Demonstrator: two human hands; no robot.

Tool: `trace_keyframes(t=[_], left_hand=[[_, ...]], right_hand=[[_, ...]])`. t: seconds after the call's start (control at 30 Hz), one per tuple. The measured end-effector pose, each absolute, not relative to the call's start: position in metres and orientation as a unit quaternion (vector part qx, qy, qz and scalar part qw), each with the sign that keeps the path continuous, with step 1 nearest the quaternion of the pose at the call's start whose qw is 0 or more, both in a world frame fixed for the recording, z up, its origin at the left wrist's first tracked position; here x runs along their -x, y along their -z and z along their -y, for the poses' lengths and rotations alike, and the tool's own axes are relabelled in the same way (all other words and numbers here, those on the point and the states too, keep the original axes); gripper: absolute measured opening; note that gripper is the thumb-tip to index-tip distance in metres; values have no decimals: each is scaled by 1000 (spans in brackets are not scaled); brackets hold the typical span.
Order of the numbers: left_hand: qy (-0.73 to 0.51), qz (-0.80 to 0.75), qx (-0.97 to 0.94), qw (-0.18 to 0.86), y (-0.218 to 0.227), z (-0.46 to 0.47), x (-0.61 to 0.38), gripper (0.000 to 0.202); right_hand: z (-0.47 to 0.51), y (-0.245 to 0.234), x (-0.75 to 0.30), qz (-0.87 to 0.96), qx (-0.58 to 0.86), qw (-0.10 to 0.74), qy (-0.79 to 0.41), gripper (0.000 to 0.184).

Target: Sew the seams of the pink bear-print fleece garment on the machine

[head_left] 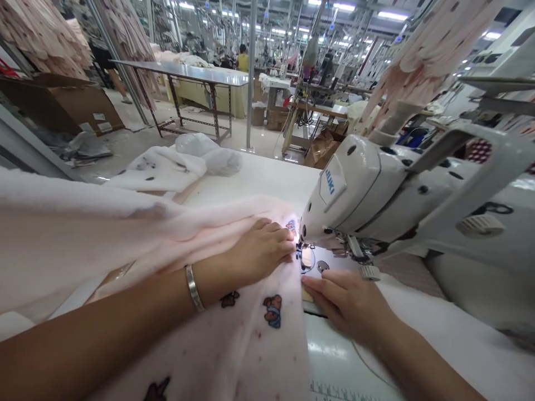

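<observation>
At sewing foot (pixel 298 252) nine o'clock, left hand (pixel 264 250) is pressing, likely steadying, cloth (pixel 267 356) — right hand (pixel 349 301) is resting at four; finger grips unclear.

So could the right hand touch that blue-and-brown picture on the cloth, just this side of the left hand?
Probably yes: the right hand is close by, beside the cloth. The picture lies uncovered, and the left hand is farther forward, leaving the way free.

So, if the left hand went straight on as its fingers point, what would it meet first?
The left hand would probably meet the presser foot of the sewing machine, though depth is unclear.
</observation>
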State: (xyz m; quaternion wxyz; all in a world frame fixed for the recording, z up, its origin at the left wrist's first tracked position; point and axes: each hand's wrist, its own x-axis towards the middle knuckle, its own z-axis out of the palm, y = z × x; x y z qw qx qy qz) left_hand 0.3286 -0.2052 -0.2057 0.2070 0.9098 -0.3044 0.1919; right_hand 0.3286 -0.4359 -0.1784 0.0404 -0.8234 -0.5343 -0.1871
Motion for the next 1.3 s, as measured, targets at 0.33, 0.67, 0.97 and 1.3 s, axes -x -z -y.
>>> trace_keyframes(t=[0.33,0.67,0.97,1.3], left_hand=[[-112,303,-933,156,178,203,-324,12],[-125,268,-947,125,182,198,-338,34],[-130,217,-958,137,166,195,-402,21],[-125,286,-933,180,179,206,-242,10]], right_hand=[[420,169,-315,586,783,70,198,21],[423,167,-296,652,714,-113,229,31],[431,165,-321,581,779,-5,235,27],[400,180,-310,581,795,121,127,14]])
